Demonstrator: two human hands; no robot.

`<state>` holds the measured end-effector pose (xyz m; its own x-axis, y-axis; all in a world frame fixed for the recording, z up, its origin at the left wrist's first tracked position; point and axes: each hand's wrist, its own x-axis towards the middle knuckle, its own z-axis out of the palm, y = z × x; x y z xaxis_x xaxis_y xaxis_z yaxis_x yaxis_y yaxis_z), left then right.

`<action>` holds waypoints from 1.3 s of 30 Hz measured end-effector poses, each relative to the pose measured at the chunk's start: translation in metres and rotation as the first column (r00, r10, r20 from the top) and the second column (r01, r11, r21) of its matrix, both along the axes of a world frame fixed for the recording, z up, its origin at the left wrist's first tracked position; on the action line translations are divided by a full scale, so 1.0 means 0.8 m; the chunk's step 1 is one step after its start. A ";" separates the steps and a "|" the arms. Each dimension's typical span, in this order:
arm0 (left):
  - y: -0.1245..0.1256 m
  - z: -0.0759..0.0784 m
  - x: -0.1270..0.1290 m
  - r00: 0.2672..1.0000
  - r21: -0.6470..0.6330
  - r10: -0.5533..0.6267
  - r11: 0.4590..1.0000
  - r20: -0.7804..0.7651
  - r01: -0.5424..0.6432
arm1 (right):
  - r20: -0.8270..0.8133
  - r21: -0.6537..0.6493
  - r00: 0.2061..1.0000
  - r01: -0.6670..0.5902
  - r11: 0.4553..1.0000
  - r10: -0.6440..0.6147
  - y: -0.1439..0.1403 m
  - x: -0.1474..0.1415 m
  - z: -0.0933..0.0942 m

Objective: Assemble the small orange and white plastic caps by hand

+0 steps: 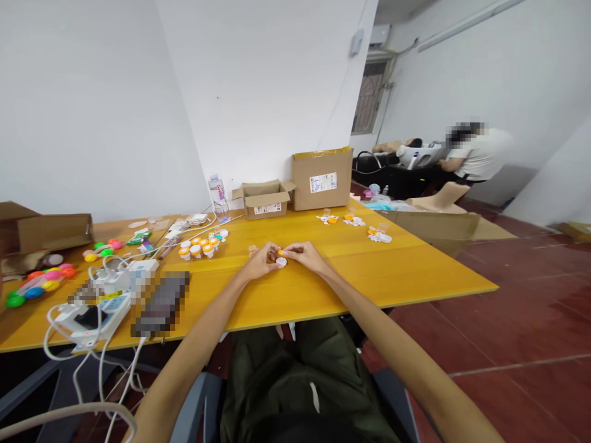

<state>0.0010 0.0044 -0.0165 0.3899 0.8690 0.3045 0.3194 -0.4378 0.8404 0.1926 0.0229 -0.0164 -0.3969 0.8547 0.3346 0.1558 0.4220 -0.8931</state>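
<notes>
The table (323, 280) at mid-frame is yellow-orange. A small orange piece (281, 252) and a white cap (281, 262) sit at centre. Left of centre stand orange-and-white cups (198, 248). The boxes (322, 178) above centre are brown, and the floor (508, 326) at right is dark red.

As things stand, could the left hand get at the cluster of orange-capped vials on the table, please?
Probably yes: the left hand sits just right of the orange-capped vials, with bare table between them. But its fingers pinch a small orange piece together with the right hand.
</notes>
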 end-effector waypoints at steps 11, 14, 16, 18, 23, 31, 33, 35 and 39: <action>0.000 0.000 0.000 1.000 -0.001 0.006 1.000 -0.003 -0.006 | 0.019 0.010 0.999 0.028 1.000 -0.028 0.002 0.000 -0.001; 0.000 0.000 0.000 1.000 -0.004 0.011 1.000 -0.012 -0.011 | 0.026 0.020 0.999 0.030 0.999 -0.031 0.002 0.000 0.000; 0.001 0.000 0.000 1.000 -0.002 0.011 1.000 -0.015 -0.011 | 0.033 0.030 0.999 0.028 0.999 -0.029 0.002 0.001 0.001; 0.001 -0.001 0.000 1.000 0.001 0.009 1.000 -0.017 -0.009 | 0.042 0.043 0.999 0.022 0.999 -0.024 0.002 0.002 0.001; 0.002 -0.002 -0.001 1.000 0.000 -0.001 1.000 -0.027 0.001 | 0.057 0.058 0.998 0.016 0.998 -0.019 0.002 0.002 0.000; 0.001 -0.003 0.000 1.000 -0.008 0.005 1.000 -0.005 -0.005 | 0.064 0.076 0.998 0.017 0.997 -0.022 0.001 -0.001 0.000; 0.000 -0.002 0.001 1.000 -0.009 0.012 1.000 -0.008 -0.012 | 0.064 0.070 0.998 0.008 0.997 -0.013 0.001 -0.001 -0.001; 0.000 -0.002 0.001 1.000 -0.008 0.021 1.000 -0.012 -0.021 | 0.055 0.055 0.998 0.000 0.998 -0.003 0.001 -0.001 -0.001; -0.001 -0.002 0.001 0.999 -0.010 0.031 0.999 -0.013 -0.031 | 0.032 0.014 0.999 -0.003 1.000 0.003 0.000 -0.001 -0.001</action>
<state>0.0019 0.0035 -0.0178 0.3665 0.8838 0.2907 0.3435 -0.4189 0.8405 0.1919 0.0230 -0.0168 -0.4102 0.8486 0.3339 0.1832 0.4354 -0.8814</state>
